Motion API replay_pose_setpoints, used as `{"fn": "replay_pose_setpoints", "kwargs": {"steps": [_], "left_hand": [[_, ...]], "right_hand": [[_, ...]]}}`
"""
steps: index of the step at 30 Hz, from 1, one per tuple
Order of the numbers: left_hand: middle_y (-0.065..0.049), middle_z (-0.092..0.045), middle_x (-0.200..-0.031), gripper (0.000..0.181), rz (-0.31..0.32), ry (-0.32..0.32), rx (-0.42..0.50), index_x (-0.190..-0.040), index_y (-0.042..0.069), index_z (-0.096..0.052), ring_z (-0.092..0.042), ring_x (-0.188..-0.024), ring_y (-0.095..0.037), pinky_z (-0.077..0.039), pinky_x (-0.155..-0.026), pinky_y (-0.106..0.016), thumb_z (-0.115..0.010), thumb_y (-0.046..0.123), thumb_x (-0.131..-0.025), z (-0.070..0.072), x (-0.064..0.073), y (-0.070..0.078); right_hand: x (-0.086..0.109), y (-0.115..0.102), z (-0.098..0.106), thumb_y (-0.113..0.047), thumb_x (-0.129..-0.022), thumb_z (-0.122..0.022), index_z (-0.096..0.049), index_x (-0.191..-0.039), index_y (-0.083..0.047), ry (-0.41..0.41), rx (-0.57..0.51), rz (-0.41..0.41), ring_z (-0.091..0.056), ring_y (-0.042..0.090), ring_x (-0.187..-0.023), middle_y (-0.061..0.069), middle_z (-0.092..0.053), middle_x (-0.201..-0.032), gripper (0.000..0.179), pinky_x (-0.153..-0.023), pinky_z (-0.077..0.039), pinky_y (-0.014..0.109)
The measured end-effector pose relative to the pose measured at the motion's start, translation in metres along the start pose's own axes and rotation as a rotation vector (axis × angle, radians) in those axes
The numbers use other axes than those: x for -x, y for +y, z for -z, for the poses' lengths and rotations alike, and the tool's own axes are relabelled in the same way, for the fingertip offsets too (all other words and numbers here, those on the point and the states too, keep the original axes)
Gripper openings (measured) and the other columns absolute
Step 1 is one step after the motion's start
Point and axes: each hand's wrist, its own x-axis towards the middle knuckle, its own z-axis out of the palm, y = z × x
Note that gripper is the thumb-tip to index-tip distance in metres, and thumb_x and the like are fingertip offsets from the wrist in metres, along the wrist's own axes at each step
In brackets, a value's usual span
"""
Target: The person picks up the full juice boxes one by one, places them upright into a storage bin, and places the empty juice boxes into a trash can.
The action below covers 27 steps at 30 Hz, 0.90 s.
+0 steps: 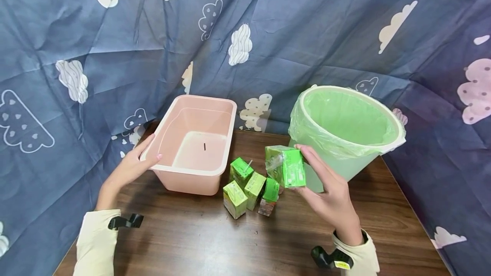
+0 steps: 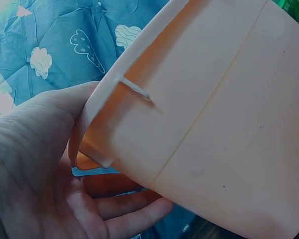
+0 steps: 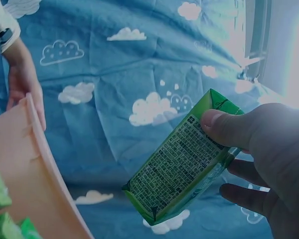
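Note:
My left hand grips the near left corner of a pink plastic tub. In the left wrist view the thumb lies over the tub's rim, with the other fingers below it against the outer wall. My right hand holds a green drink carton between thumb and fingers, raised above the table in front of the bin. Shiny clear plastic shows on the carton's left side. In the right wrist view its printed text panel faces the camera, and the carton is tilted.
Several small green cartons stand close together right of the tub; one has a straw. A pale green bin with a clear liner leans at the back right. A cloud-patterned cloth hangs behind the brown wooden table.

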Motion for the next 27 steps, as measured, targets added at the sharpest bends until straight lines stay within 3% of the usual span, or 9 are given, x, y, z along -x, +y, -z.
{"fn": "replay_pose_setpoints", "kwargs": {"steps": [7,14,17,22,27], "left_hand": [[-0.023,-0.028,-0.162,0.082,-0.003,0.002,0.008,-0.162,0.015,-0.024,-0.028,-0.146,-0.044,-0.027,-0.113,-0.064,-0.066,0.038,-0.097,0.001,0.000,-0.001],[-0.023,-0.031,-0.161,0.080,-0.013,0.027,0.028,-0.162,0.013,-0.027,-0.030,-0.145,-0.044,-0.027,-0.113,-0.062,-0.067,0.034,-0.096,0.000,0.000,-0.004],[-0.023,-0.031,-0.161,0.080,-0.016,0.035,0.051,-0.161,0.013,-0.027,-0.030,-0.145,-0.043,-0.028,-0.113,-0.061,-0.068,0.033,-0.096,0.000,-0.001,-0.006],[-0.019,-0.031,-0.162,0.079,-0.029,0.026,0.086,-0.161,0.013,-0.028,-0.030,-0.145,-0.039,-0.027,-0.114,-0.059,-0.068,0.030,-0.096,-0.003,-0.002,-0.009],[-0.017,-0.031,-0.162,0.078,-0.034,0.027,0.100,-0.161,0.012,-0.028,-0.030,-0.146,-0.038,-0.027,-0.114,-0.058,-0.068,0.028,-0.096,-0.004,-0.004,-0.012]], "right_hand": [[-0.025,0.004,-0.019,-0.029,-0.097,-0.070,-0.053,-0.132,0.020,0.019,0.005,0.038,-0.054,0.027,-0.133,0.034,-0.061,-0.128,0.063,-0.105,-0.046,0.032],[-0.047,0.019,-0.039,-0.032,-0.094,-0.073,-0.049,-0.140,0.015,-0.016,-0.041,0.002,-0.057,0.026,-0.129,0.027,-0.059,-0.136,0.069,-0.103,-0.049,0.037],[-0.057,0.028,-0.049,-0.024,-0.091,-0.078,-0.048,-0.144,0.011,-0.051,-0.046,-0.014,-0.057,0.030,-0.129,0.024,-0.057,-0.140,0.070,-0.105,-0.047,0.040],[-0.072,0.041,-0.068,0.001,-0.076,-0.087,-0.046,-0.148,0.004,-0.108,-0.087,-0.052,-0.060,0.029,-0.124,0.019,-0.056,-0.144,0.083,-0.103,-0.049,0.039],[-0.087,0.052,-0.089,0.006,-0.073,-0.088,-0.047,-0.148,0.003,-0.156,-0.144,-0.075,-0.061,0.030,-0.124,0.020,-0.055,-0.145,0.085,-0.098,-0.052,0.033]]}}
